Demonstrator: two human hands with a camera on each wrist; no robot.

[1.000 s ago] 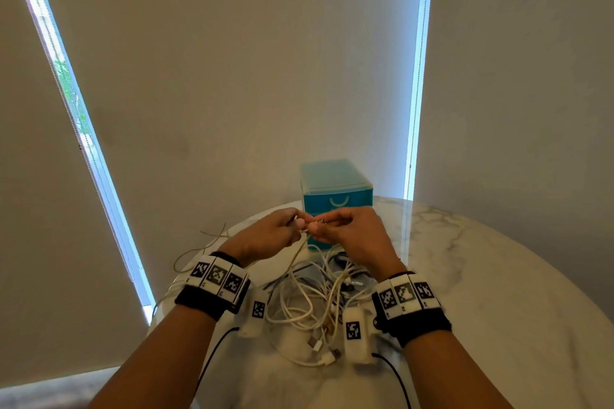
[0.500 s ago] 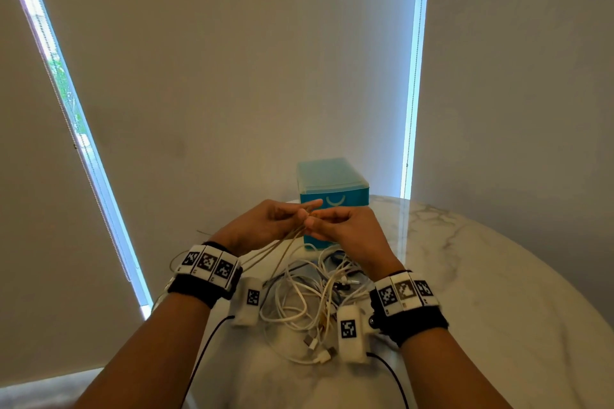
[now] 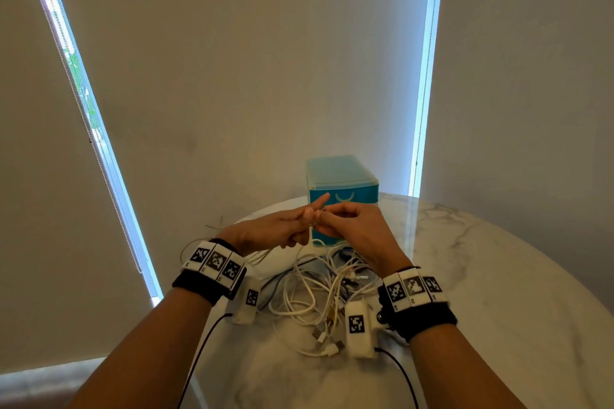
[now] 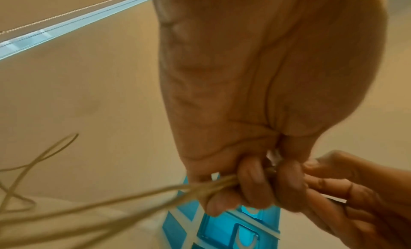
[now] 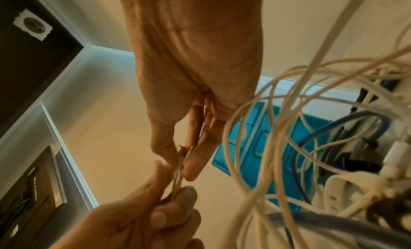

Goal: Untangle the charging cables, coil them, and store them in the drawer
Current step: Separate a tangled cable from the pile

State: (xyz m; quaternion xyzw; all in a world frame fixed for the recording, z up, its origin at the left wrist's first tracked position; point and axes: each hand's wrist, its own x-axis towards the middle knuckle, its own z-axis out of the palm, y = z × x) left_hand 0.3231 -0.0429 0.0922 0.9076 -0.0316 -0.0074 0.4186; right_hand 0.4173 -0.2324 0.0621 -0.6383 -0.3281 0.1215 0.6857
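White charging cable (image 5: 177,180) strands are pinched between left hand (image 3: 275,231) and right hand (image 3: 357,231); no readable writing on the turquoise drawer box (image 3: 342,183) beyond them.

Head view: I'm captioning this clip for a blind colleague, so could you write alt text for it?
Two hands meet above a marble table, the left hand and right hand both pinching the same thin white cable. Below them lies a tangled pile of cables, mostly white, and behind stands a closed blue drawer box.

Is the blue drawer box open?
No, the blue drawer box stands shut at the back of the table, its front flush with the frame, behind both hands.
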